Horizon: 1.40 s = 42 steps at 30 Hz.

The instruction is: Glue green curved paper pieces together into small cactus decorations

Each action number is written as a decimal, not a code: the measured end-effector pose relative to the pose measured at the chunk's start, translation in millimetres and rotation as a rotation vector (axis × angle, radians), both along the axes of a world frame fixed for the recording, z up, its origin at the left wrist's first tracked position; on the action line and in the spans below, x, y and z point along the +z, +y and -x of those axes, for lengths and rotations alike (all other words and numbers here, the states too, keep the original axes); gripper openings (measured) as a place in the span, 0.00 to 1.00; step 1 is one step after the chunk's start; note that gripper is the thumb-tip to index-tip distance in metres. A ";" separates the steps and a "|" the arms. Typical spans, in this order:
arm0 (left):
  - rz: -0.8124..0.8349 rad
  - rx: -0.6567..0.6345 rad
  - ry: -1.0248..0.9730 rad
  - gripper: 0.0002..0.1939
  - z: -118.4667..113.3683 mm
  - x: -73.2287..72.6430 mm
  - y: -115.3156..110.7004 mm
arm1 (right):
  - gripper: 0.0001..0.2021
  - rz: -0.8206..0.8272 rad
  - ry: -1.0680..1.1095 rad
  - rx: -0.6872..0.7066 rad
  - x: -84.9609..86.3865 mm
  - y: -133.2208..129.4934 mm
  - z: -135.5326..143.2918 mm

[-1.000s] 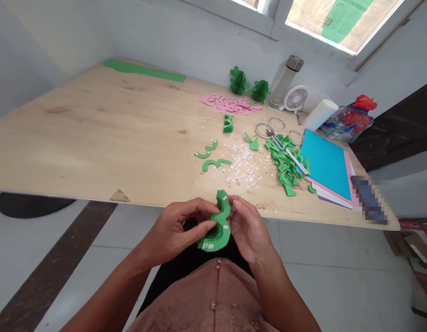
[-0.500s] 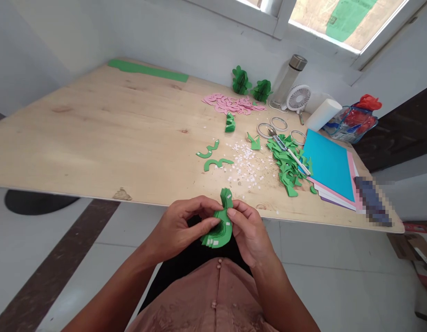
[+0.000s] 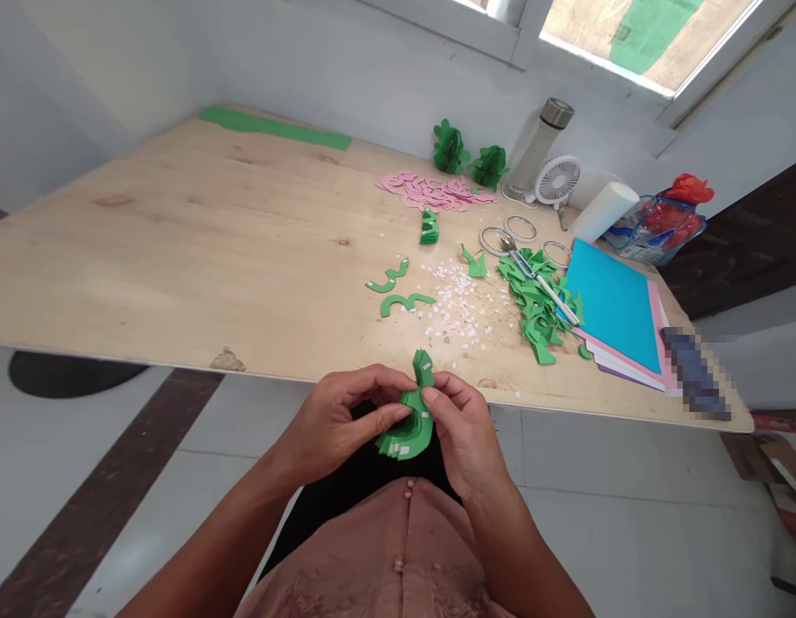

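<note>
Stack of scalloped green paper, pinched by left hand and right hand, seems part-joined, matching strips apparently left beyond it.

A white fan is stood upright near the back of the surface. A steel-capped clear bottle is placed just left of the fan. To its right a white roll is laid and, farther right, a blue-trimmed clear bag is partly filled with red material. A window is seen above the fan.
</note>
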<state>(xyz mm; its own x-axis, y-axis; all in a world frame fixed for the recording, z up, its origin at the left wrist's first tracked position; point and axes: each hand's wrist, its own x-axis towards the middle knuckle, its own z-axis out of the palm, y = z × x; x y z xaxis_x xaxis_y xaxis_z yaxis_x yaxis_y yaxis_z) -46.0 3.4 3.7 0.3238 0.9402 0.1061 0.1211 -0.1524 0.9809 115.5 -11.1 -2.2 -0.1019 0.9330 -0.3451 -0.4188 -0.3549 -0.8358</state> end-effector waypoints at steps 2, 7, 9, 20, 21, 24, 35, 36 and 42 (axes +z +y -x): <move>0.009 -0.004 -0.006 0.08 -0.4 0.4 0.1 | 0.07 -0.007 -0.012 -0.017 -0.7 -0.5 0.9; 0.021 -0.002 -0.012 0.08 -1.5 -0.1 -0.6 | 0.06 -0.031 -0.032 -0.046 -1.1 -1.3 2.8; 0.030 -0.002 -0.018 0.08 -1.7 -0.3 -1.2 | 0.06 -0.044 -0.050 -0.051 -0.8 -1.7 3.1; 0.180 0.037 -0.142 0.09 -4.3 4.7 -6.3 | 0.05 -0.102 -0.163 -0.096 1.5 -5.5 4.8; 0.179 0.042 -0.150 0.09 -4.6 4.9 -6.8 | 0.05 -0.104 -0.166 -0.103 1.6 -5.7 4.8; 0.171 0.048 -0.179 0.07 -5.5 4.4 -7.2 | 0.04 -0.107 -0.162 -0.114 1.5 -5.8 4.6; 0.184 0.060 -0.215 0.07 -8.4 2.7 -6.5 | 0.05 -0.107 -0.174 -0.142 1.8 -6.8 6.7; 0.185 0.062 -0.211 0.07 -8.5 2.6 -6.3 | 0.05 -0.105 -0.171 -0.144 2.2 -6.8 6.7; 0.168 0.065 -0.169 0.08 -9.6 1.3 -5.2 | 0.05 -0.108 -0.171 -0.147 1.0 -6.9 6.3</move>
<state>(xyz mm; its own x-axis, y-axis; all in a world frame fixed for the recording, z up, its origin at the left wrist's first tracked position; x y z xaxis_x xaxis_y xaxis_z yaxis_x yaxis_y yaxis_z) -36.5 -1.8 5.0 0.2532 0.9674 -0.0058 -0.0426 0.0171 0.9989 109.2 -18.1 -1.2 0.0887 0.9660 -0.2428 -0.3080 -0.2052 -0.9290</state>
